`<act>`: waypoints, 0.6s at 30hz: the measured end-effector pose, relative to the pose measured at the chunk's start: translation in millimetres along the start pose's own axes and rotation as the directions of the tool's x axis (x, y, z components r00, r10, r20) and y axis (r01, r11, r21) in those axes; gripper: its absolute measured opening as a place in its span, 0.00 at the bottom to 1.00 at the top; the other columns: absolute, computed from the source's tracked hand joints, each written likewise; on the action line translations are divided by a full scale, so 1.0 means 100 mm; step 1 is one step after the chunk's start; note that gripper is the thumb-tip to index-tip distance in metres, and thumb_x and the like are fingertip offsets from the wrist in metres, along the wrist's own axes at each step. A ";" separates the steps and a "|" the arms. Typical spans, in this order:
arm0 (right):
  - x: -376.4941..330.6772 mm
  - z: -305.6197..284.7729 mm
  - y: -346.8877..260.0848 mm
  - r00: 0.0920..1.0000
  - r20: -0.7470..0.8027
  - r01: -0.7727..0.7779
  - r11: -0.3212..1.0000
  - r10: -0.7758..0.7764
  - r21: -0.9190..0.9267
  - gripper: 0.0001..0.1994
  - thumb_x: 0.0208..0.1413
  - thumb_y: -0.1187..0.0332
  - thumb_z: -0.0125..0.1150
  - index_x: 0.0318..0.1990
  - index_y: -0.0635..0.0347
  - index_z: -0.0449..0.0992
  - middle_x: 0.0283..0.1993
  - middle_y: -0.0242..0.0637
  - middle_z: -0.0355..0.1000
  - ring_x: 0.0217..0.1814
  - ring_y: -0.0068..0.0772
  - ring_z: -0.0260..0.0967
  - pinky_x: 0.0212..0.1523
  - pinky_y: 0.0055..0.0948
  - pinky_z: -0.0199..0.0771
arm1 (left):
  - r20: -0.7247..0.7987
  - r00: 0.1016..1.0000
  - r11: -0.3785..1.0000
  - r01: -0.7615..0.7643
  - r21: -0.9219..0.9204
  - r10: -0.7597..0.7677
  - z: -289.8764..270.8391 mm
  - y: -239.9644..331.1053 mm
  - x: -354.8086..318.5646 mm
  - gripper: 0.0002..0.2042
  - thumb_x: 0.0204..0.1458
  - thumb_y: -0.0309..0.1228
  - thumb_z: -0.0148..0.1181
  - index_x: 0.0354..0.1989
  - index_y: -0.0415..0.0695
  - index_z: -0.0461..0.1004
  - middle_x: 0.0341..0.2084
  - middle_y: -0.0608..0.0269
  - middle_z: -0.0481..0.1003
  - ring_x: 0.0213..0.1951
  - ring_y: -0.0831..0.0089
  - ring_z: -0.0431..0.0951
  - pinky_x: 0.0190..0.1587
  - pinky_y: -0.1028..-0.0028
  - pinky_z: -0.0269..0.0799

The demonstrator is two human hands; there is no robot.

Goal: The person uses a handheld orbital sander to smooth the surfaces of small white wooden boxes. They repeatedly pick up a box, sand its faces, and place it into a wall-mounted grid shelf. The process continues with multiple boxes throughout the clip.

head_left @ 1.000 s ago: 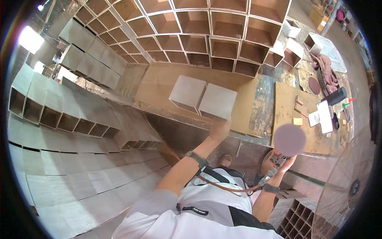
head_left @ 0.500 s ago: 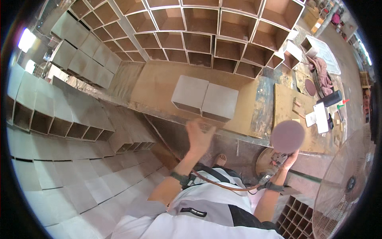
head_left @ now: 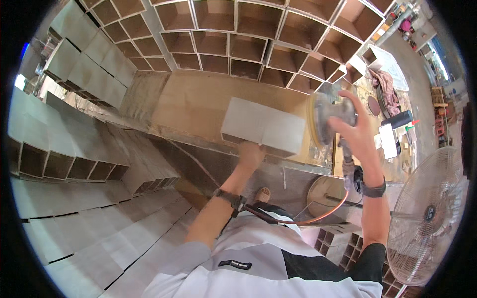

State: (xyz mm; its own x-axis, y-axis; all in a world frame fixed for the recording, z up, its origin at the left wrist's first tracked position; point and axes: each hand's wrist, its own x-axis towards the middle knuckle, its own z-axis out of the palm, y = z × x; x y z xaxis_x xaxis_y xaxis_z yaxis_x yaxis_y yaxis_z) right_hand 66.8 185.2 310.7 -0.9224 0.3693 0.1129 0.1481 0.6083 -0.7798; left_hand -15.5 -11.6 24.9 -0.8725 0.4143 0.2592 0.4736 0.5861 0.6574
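Two grey open-fronted boxes [head_left: 263, 120] lie side by side on the workbench, their tops forming one flat surface. My left hand [head_left: 252, 153] is closed at their near edge, around the middle where they meet; its fingertips are partly hidden by the boxes. Raised just right of the boxes is a round air sander [head_left: 323, 119], its disc tilted on edge and facing left. My right hand [head_left: 355, 124] grips the sander from the right, and an orange hose [head_left: 328, 213] trails from it past my waist.
Stacked open boxes [head_left: 213, 42] wall off the bench's far side. More grey boxes [head_left: 89, 213] fill the left. A fan [head_left: 427, 213] stands at the right. On the bench's right part lie a sanding disc [head_left: 373, 106], a checked cloth [head_left: 390, 92] and a dark cylinder [head_left: 397, 119].
The sander has risen and swung left toward the boxes, its disc turning from facing up to on edge. My left hand has reached the boxes' near edge, and the boxes are now lined up.
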 end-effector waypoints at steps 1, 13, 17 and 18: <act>0.09 0.15 0.03 0.991 0.010 0.132 0.985 -0.132 -0.110 0.29 0.49 0.62 0.67 0.61 0.53 0.68 0.49 0.42 0.70 0.43 0.34 0.72 0.42 0.32 0.75 | -0.032 0.999 0.994 -0.026 -0.106 0.023 -0.09 0.09 -0.02 0.17 0.45 0.30 0.63 0.46 0.44 0.78 0.34 0.45 0.78 0.39 0.41 0.78 0.41 0.52 0.74; 0.41 1.71 -0.16 0.895 0.408 0.374 0.799 -0.179 -0.471 0.26 0.49 0.61 0.63 0.58 0.53 0.70 0.49 0.59 0.66 0.50 0.62 0.71 0.48 0.51 0.75 | -0.465 0.855 0.916 0.026 -0.401 -0.228 0.26 0.18 0.14 0.26 0.47 0.34 0.65 0.56 0.40 0.71 0.51 0.46 0.74 0.54 0.48 0.73 0.57 0.55 0.68; 0.99 1.72 -0.12 0.941 0.286 0.318 0.754 -0.180 -0.575 0.23 0.50 0.62 0.60 0.55 0.54 0.71 0.47 0.59 0.68 0.51 0.63 0.70 0.47 0.53 0.76 | 0.065 0.997 0.995 -0.038 -0.096 0.044 0.14 -0.07 -0.12 0.25 0.49 0.34 0.65 0.57 0.42 0.71 0.51 0.48 0.74 0.54 0.49 0.73 0.57 0.53 0.67; 0.88 1.75 -0.12 0.911 0.342 0.396 0.723 -0.231 -0.566 0.22 0.50 0.62 0.60 0.54 0.54 0.72 0.46 0.58 0.68 0.51 0.63 0.70 0.48 0.53 0.76 | 0.048 0.999 0.987 0.011 -0.158 -0.004 0.01 0.02 -0.08 0.22 0.48 0.34 0.64 0.53 0.45 0.74 0.50 0.49 0.75 0.54 0.48 0.73 0.56 0.53 0.68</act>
State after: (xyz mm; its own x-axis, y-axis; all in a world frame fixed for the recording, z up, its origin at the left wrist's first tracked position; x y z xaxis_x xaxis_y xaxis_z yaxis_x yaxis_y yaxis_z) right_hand -79.0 87.1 222.2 -0.9964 -0.0446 0.0722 -0.0564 0.9838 -0.1704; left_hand -7.8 -13.0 23.2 -0.8676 0.4447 0.2225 0.4385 0.4734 0.7639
